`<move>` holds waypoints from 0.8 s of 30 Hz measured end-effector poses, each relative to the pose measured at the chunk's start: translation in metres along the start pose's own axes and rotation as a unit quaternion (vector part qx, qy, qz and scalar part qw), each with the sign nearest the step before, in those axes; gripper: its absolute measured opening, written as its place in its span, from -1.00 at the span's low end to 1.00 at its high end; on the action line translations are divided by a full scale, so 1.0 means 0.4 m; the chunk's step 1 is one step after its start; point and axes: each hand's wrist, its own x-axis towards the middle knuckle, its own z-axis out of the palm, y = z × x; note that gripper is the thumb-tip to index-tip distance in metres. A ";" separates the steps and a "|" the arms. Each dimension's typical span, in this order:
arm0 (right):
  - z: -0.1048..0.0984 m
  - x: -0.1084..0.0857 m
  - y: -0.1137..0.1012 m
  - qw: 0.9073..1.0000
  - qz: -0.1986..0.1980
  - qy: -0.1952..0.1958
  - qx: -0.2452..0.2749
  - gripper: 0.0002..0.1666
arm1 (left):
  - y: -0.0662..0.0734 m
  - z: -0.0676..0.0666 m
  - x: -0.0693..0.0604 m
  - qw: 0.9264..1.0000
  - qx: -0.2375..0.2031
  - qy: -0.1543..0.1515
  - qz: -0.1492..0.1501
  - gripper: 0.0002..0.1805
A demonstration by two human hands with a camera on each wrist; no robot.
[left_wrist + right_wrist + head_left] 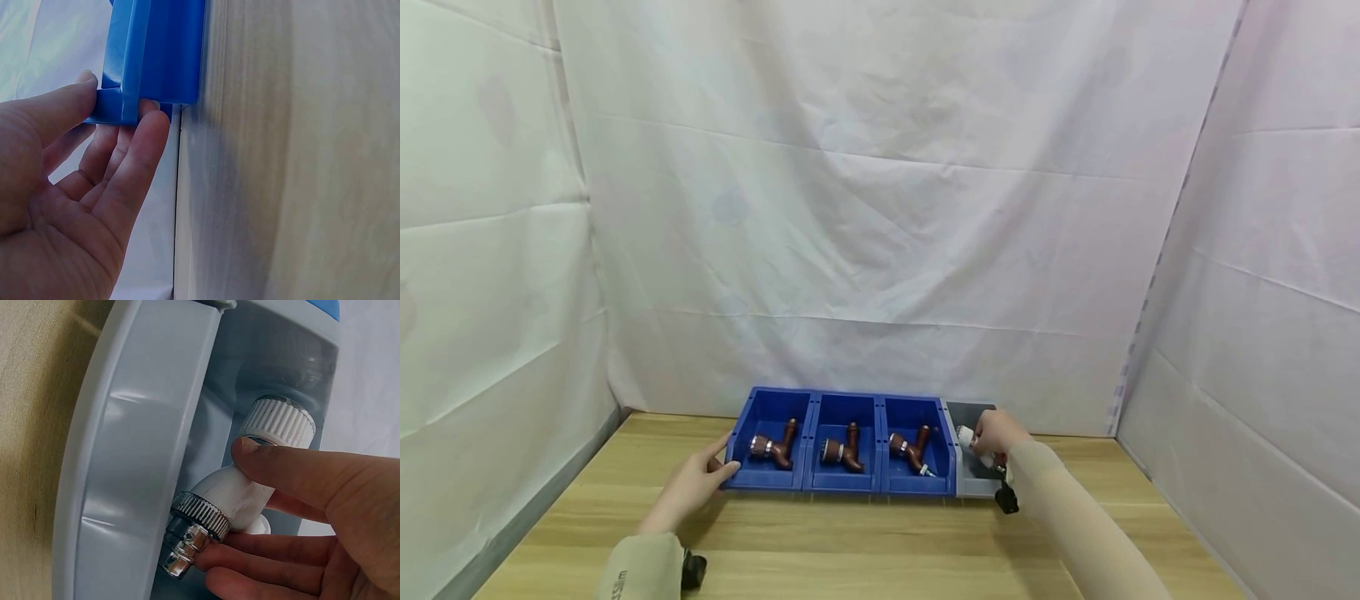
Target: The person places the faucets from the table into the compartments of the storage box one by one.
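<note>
My left hand [694, 485] pinches the front left corner of the leftmost blue bin [760, 481], thumb on one side of its rim and fingers on the other, as the left wrist view shows. At the right end, my right hand [998, 432] reaches into the grey bin [976, 488]. There it grips a white tap [234, 494] with a ribbed white knob [278, 422] and a chrome nozzle [181, 553]; the palm side of the tap is partly hidden. Brown taps [775, 449] [842, 453] [913, 452] lie one in each blue bin; the rightmost brown one has a silver nozzle.
The bins stand joined in a row on a wooden table [820, 542], near its back edge. A white cloth [865, 233] hangs behind the table, with more at both sides. Black straps [694, 572] show at both wrists.
</note>
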 end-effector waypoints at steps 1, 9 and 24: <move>0.002 0.001 0.002 1.000 -0.004 0.002 -0.002 -0.80 | -0.001 0.000 0.000 1.000 0.000 0.001 0.001 -0.35; 0.027 0.004 0.017 1.000 -0.020 -0.001 0.001 -0.83 | -0.011 0.004 -0.005 1.000 -0.004 -0.002 -0.003 -0.34; 0.025 0.000 0.009 1.000 -0.020 -0.004 0.009 -0.83 | -0.007 0.003 0.005 1.000 -0.004 0.000 0.000 -0.35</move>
